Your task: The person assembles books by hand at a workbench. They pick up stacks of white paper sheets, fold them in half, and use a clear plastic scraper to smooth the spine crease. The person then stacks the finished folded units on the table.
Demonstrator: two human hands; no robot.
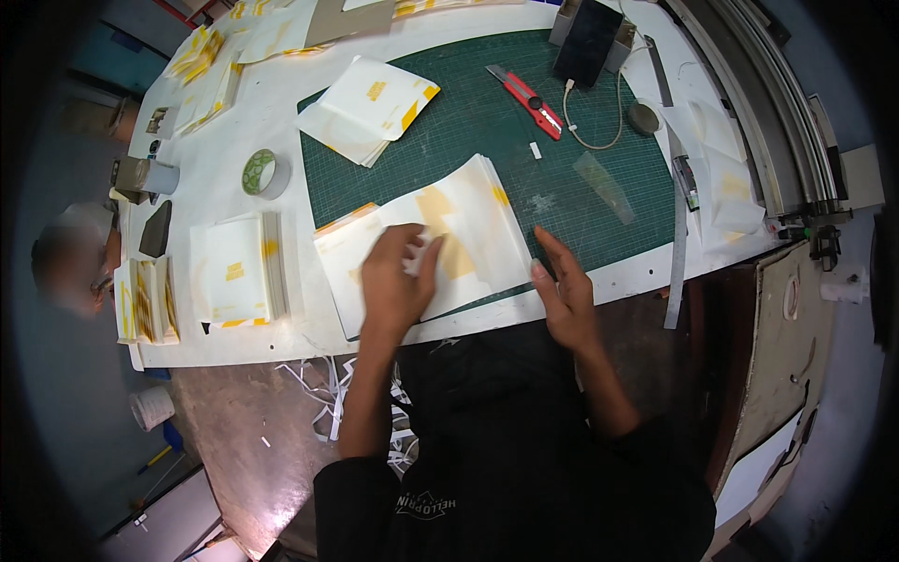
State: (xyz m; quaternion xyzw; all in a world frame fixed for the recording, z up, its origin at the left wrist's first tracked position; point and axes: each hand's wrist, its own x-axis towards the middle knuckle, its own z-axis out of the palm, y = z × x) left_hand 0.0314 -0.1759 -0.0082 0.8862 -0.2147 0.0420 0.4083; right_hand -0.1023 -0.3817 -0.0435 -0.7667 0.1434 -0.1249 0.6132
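Note:
White and yellow printed sheets (468,211) lie in a thick, fanned stack in front of me, partly on the green cutting mat. My left hand (398,281) is over the left part of this stack, its fingers curled toward the thumb. Something whitish shows between those fingers, but I cannot make out whether it is a separate piece or the paper beneath. Just off the stack's right edge is my right hand (567,300), with thumb and fingers apart and nothing in it.
The green cutting mat (618,122) carries a red utility knife (529,101), a clear strip (602,185) and another paper pile (375,98). A phone (588,42) stands at the back. Left are a tape roll (266,174) and a stack of printed sheets (234,272). A metal ruler (676,253) overhangs the table edge.

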